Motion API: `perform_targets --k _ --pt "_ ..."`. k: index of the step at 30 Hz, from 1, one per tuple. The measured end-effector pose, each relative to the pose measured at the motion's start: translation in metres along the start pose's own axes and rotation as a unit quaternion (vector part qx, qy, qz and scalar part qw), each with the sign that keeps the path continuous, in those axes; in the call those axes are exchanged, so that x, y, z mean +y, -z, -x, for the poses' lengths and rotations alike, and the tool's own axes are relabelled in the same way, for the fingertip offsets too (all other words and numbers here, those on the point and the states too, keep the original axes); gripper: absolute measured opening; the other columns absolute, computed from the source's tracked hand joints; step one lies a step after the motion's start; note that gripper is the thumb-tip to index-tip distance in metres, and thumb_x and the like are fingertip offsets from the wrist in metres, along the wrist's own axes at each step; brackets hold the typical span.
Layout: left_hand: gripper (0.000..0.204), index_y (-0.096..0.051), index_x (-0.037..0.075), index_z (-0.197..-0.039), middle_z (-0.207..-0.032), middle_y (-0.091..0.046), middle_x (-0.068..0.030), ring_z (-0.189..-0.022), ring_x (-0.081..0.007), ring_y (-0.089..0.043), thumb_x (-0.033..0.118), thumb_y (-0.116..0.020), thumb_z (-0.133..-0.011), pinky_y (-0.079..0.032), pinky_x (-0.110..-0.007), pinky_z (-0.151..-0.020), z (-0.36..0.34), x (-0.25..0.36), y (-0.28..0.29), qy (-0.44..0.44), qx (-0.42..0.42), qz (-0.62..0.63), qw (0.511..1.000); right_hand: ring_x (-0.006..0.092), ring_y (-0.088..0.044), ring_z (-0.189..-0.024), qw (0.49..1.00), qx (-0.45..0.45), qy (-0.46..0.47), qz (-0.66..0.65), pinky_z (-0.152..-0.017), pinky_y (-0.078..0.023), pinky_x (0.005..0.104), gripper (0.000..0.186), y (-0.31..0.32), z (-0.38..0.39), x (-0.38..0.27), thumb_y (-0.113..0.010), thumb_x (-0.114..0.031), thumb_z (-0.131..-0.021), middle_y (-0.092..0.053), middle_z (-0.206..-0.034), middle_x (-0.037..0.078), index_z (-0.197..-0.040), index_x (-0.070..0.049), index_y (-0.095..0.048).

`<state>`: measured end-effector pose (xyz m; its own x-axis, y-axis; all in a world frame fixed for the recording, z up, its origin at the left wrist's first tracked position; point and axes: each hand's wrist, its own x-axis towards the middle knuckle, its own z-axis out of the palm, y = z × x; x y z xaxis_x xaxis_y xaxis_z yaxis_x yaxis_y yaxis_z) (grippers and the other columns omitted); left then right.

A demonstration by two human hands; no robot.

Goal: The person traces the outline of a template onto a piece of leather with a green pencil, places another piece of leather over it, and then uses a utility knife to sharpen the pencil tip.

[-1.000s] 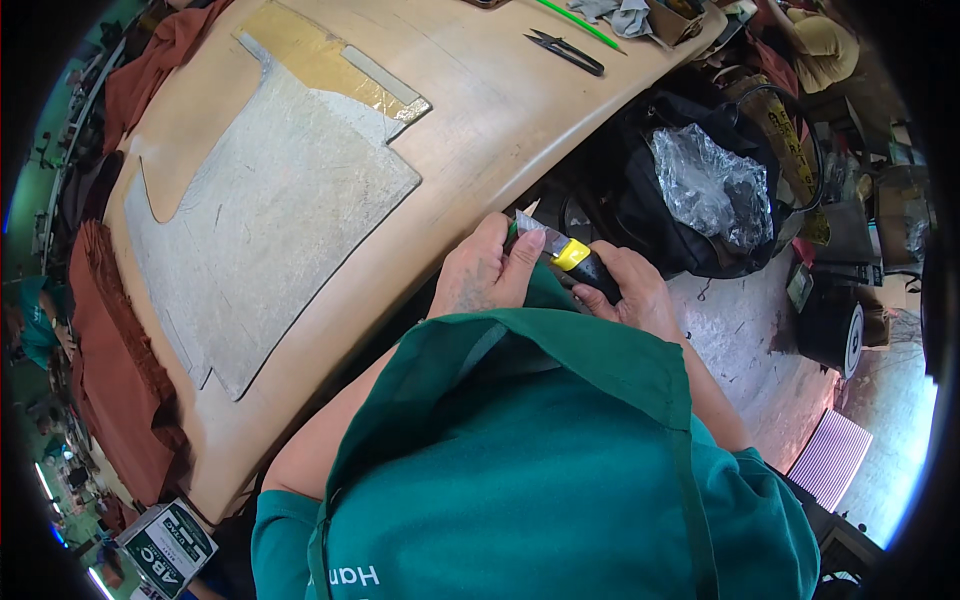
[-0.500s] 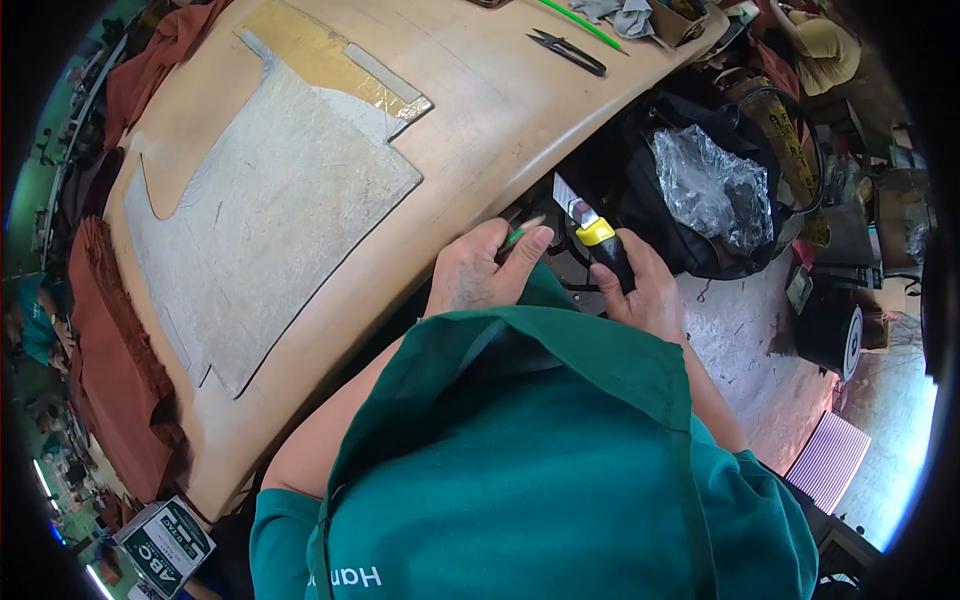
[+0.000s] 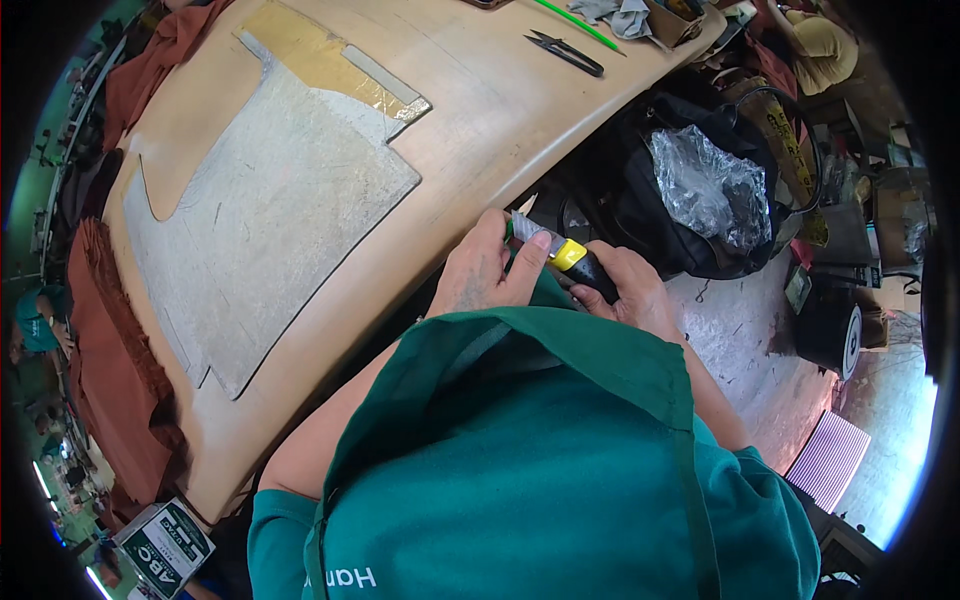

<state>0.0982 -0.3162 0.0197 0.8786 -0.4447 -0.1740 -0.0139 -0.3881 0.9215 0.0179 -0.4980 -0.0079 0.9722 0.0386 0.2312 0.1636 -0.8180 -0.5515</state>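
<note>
Just off the table's near edge, my left hand is closed round a slim green pencil. Only a bit of its green side shows between thumb and forefinger, and its tip is hidden. My right hand grips the black and yellow handle of a snap-off utility knife. The knife's blade points left and lies across the pencil, with my left thumb up against it. Whether the edge is cutting in cannot be made out.
On the tan table lie a large grey pattern sheet with gold tape, thread snips and a green pointed stick. Brown-red material lines the left side. Right of me sits a black bag with clear plastic.
The knife has moved left and its blade has swung down from pointing up to lying over the pencil. My right hand has come closer to my left.
</note>
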Motion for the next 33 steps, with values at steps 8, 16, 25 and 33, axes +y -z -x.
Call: perform_targets --k 8,16,25,33 --pt "0.031 -0.048 -0.001 -0.093 -0.073 -0.053 -0.0187 -0.064 -0.0282 -0.051 0.03 -0.046 -0.091 -0.041 -0.036 -0.061 -0.002 0.0 -0.003 -0.003 0.008 -0.031 0.999 0.0302 -0.054 -0.066 1.0 0.006 0.001 0.018 -0.057 -0.042 0.0394 0.045 0.0 0.0 0.001 -0.067 -0.032 -0.073 -0.053 -0.073 0.012 -0.105 -0.004 -0.053" --pt "0.031 -0.054 0.0 -0.094 -0.077 -0.058 -0.0161 -0.069 -0.024 -0.056 0.03 -0.051 -0.089 -0.043 -0.034 -0.065 -0.006 -0.006 -0.009 -0.022 0.038 -0.045 0.998 0.0294 -0.053 -0.066 0.999 0.024 -0.012 0.046 -0.058 -0.042 0.0393 0.045 0.0 0.001 0.002 -0.066 -0.033 -0.073 -0.052 -0.073 0.011 -0.106 -0.005 -0.052" --pt "0.044 -0.042 0.0 -0.066 -0.055 -0.046 -0.0206 -0.05 -0.0353 -0.047 0.037 -0.055 -0.086 -0.039 -0.039 -0.049 -0.002 -0.013 -0.008 -0.071 0.091 -0.068 0.991 0.0372 -0.057 -0.084 0.981 0.104 -0.162 -0.011 -0.072 -0.045 0.0409 0.041 0.0 0.001 0.016 -0.062 -0.027 -0.079 -0.057 -0.09 0.022 -0.106 0.002 -0.051" --pt "0.023 -0.05 0.004 -0.091 -0.064 -0.044 -0.0004 -0.058 -0.0083 -0.037 0.025 -0.042 -0.092 -0.032 -0.023 -0.052 -0.002 -0.018 -0.003 0.02 0.017 0.09 0.996 0.036 -0.056 -0.076 0.994 0.081 -0.068 -0.017 -0.068 -0.045 0.0407 0.042 0.0 0.0 0.006 -0.062 -0.03 -0.08 -0.057 -0.084 0.02 -0.105 0.002 -0.052"
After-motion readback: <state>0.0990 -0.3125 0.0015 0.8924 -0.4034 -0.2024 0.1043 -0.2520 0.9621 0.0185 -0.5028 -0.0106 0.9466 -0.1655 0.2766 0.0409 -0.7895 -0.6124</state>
